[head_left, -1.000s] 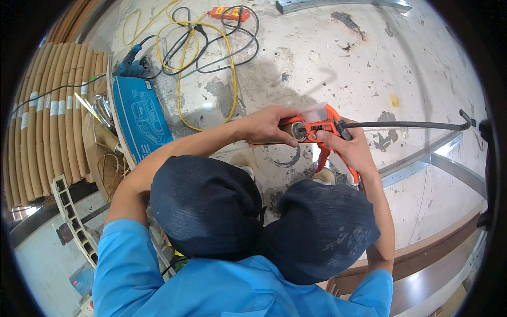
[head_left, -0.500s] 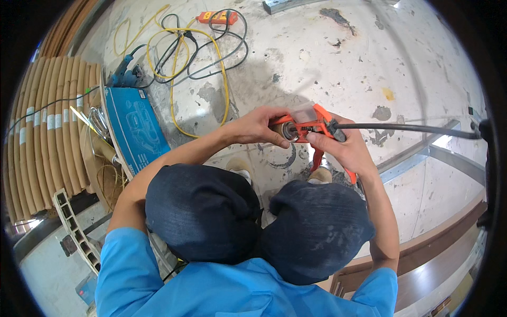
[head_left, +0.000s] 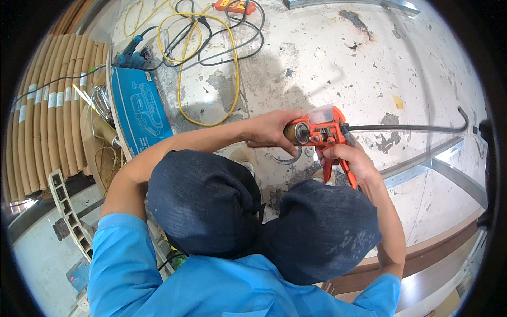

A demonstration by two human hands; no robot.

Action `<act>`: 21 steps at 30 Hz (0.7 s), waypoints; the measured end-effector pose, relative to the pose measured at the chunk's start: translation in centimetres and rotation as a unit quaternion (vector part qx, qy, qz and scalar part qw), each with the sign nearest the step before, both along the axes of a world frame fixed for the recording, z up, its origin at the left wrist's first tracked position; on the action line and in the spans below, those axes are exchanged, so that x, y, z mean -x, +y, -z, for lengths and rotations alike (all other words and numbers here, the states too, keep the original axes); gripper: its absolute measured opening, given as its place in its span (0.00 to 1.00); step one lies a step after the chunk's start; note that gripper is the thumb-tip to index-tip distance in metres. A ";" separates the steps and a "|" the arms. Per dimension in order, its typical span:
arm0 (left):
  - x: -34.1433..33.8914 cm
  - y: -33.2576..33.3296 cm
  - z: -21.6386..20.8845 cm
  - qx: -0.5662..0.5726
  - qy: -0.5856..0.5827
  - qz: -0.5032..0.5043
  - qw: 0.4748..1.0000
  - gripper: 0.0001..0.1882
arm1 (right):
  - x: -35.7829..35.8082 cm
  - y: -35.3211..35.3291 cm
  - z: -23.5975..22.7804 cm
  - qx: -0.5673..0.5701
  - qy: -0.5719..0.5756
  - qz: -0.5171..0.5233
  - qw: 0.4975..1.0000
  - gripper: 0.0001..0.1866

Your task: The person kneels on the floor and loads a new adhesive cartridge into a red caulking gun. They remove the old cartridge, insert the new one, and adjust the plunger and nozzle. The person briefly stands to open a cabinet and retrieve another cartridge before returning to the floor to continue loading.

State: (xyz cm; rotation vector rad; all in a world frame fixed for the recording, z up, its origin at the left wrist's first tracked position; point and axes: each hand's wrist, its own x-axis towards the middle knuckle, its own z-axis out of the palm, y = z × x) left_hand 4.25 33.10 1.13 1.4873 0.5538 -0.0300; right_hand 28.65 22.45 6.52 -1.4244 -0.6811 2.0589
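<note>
An orange caulking gun (head_left: 326, 128) is held crosswise over the floor in front of my knees. A clear plastic piece (head_left: 321, 114) sits on its upper side. From its right end a long dark rod (head_left: 406, 127) runs out to a hooked tip. My left hand (head_left: 273, 130) is closed round the brownish cartridge (head_left: 297, 133) at the gun's left end, hiding much of it. My right hand (head_left: 349, 158) grips the gun by its handle, with the orange trigger showing below the fingers.
A yellow and black cable tangle (head_left: 211, 53) lies on the floor beside an orange power strip (head_left: 232, 5). Left are a blue box (head_left: 140, 108), a blue power tool (head_left: 132, 55) and long brown cardboard-like rolls (head_left: 55, 111). Metal channels (head_left: 422, 164) lie at right.
The gun has shifted slightly right and turned so more of its body shows. My right hand has moved from the gun's body down to its handle. The rod's hooked end has come into sight.
</note>
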 end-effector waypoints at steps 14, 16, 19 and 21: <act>0.4 -1.4 0.7 0.030 0.030 0.000 0.999 0.32 | 0.3 -0.2 -1.2 0.045 0.000 -0.031 0.998 0.21; 0.4 -1.8 0.6 0.029 0.053 0.001 0.998 0.30 | 0.3 -0.7 -1.3 0.052 -0.010 -0.017 0.998 0.24; 0.3 -1.7 0.2 -0.001 0.064 0.008 0.998 0.28 | -0.1 -0.8 -1.1 0.043 0.000 -0.027 0.999 0.26; 0.1 -1.5 -0.1 -0.010 0.067 0.017 0.998 0.27 | -0.5 -0.6 -0.8 0.045 0.005 -0.031 0.999 0.28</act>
